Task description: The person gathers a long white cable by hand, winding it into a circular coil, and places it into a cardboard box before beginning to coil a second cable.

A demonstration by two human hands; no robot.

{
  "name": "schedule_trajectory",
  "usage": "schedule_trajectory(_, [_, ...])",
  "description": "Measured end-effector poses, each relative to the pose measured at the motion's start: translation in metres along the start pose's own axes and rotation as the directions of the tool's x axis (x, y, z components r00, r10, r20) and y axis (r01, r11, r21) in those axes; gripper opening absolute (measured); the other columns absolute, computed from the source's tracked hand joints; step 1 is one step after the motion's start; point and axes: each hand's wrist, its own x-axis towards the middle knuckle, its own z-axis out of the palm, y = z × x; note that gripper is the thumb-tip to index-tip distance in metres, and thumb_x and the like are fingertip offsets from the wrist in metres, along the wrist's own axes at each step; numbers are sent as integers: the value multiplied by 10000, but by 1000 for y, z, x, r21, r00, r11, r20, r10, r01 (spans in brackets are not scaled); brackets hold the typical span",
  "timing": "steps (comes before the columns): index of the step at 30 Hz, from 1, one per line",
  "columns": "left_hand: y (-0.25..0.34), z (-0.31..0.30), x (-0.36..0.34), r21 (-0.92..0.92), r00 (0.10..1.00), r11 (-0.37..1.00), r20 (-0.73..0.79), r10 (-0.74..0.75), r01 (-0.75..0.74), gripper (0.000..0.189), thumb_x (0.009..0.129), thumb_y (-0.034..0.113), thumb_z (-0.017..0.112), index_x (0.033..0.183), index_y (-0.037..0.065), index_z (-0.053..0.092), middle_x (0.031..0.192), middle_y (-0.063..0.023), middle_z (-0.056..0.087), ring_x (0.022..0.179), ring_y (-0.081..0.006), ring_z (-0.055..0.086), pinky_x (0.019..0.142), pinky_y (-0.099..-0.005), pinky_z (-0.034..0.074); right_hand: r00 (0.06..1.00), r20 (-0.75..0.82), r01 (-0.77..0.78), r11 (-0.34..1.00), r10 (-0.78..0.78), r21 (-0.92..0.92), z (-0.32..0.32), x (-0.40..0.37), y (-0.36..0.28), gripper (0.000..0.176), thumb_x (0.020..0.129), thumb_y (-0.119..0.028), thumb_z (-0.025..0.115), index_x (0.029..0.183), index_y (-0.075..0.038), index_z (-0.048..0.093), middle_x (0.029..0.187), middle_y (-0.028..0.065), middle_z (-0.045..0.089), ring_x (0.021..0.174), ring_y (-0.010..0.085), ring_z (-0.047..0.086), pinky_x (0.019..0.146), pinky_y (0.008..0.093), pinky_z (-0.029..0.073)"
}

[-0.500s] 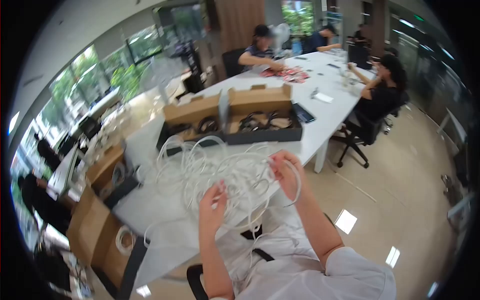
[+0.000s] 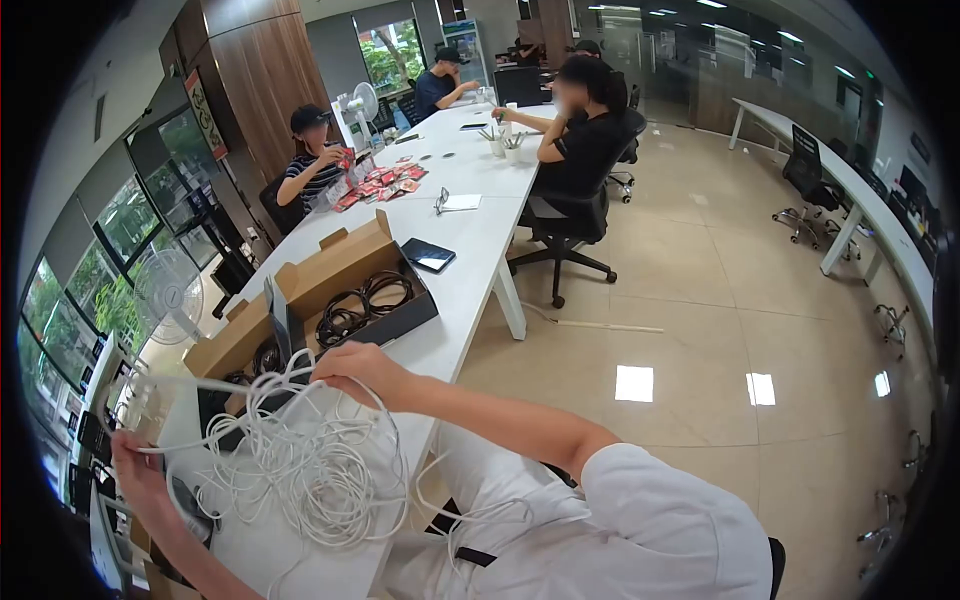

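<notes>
A tangle of white cable (image 2: 325, 480) lies in loose loops on the white table in front of me, with some loops hanging over the edge onto my lap. My left hand (image 2: 138, 468), far out at the left, is closed on one strand of it. Above the right side of the tangle, my right hand (image 2: 362, 372) is closed around more white cable, its fingertips partly turned away from view. Strands run slack between both hands. Just beyond my right hand stands an open cardboard box (image 2: 410, 270) holding coiled black cables (image 2: 362, 302).
Another open box (image 2: 225, 335) stands left of the first. A dark phone (image 2: 430, 254), glasses (image 2: 441, 201) and paper (image 2: 463, 202) lie farther up the table. People sit around the far part, one (image 2: 312, 165) behind a heap of red packets (image 2: 385, 182). A chair (image 2: 570, 220) stands at the right side.
My hands have moved apart: the left swung out to the left, the right moved left over the tangle. My view has turned to the right. The cable now hangs between the spread hands.
</notes>
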Motion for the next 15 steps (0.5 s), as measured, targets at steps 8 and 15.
schedule_trajectory(8, [15, -115, 66, -270, 991, 962, 110, 82, -50, 171, 975, 199, 472, 1070, 58, 491, 786, 9, 409, 683, -83, 406, 625, -211, 344, 979, 197, -35, 992, 59, -123, 4, -1, 45, 111, 779, 27, 612, 870, -23, 650, 801, 114, 652, 715, 278, 634, 655, 337, 505])
schedule_trajectory(15, [44, -151, 69, 4, 856, 969, -469, 219, -246, 131, 952, 187, 507, 1035, 86, 508, 678, 37, 362, 502, -84, 294, 451, -225, 274, 848, -275, -190, 744, 453, 640, -12, 16, 85, 180, 885, -108, 514, 891, 37, 622, 867, 148, 643, 727, 195, 626, 629, 313, 528])
